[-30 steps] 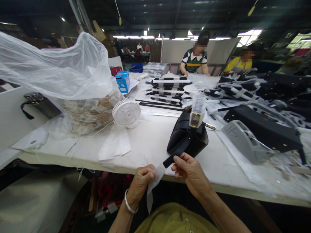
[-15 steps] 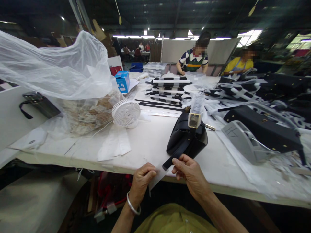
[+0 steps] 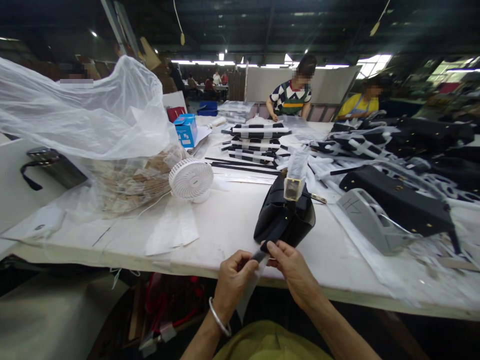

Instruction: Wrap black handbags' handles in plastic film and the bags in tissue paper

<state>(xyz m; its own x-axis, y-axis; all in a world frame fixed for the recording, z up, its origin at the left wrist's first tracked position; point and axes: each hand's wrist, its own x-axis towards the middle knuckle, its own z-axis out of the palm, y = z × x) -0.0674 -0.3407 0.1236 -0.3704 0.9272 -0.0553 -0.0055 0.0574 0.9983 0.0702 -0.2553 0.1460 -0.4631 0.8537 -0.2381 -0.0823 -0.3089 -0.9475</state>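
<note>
A black handbag (image 3: pixel 282 217) lies on the white table (image 3: pixel 225 225) just beyond my hands, with a gold clasp (image 3: pixel 291 189) under clear film on top. Its black strap (image 3: pixel 262 251) runs toward me over the table edge. My left hand (image 3: pixel 233 282), with a silver bangle on the wrist, is closed on a strip of white paper (image 3: pixel 249 290) wrapped at the strap's end. My right hand (image 3: pixel 292 270) pinches the strap right next to it, fingertips almost touching the left hand's.
A small white fan (image 3: pixel 191 180) and a big clear plastic bag (image 3: pixel 86 125) of brown pieces stand at the left. Stacked wrapped straps (image 3: pixel 257 140), black bags (image 3: pixel 397 200) and a grey tool (image 3: pixel 365 220) fill the right. Two people (image 3: pixel 292 95) work at the far side.
My hands have come closer together on the strap's end. The white paper, hanging loose a second ago, is now gathered up under my left fingers. The view has shifted slightly.
</note>
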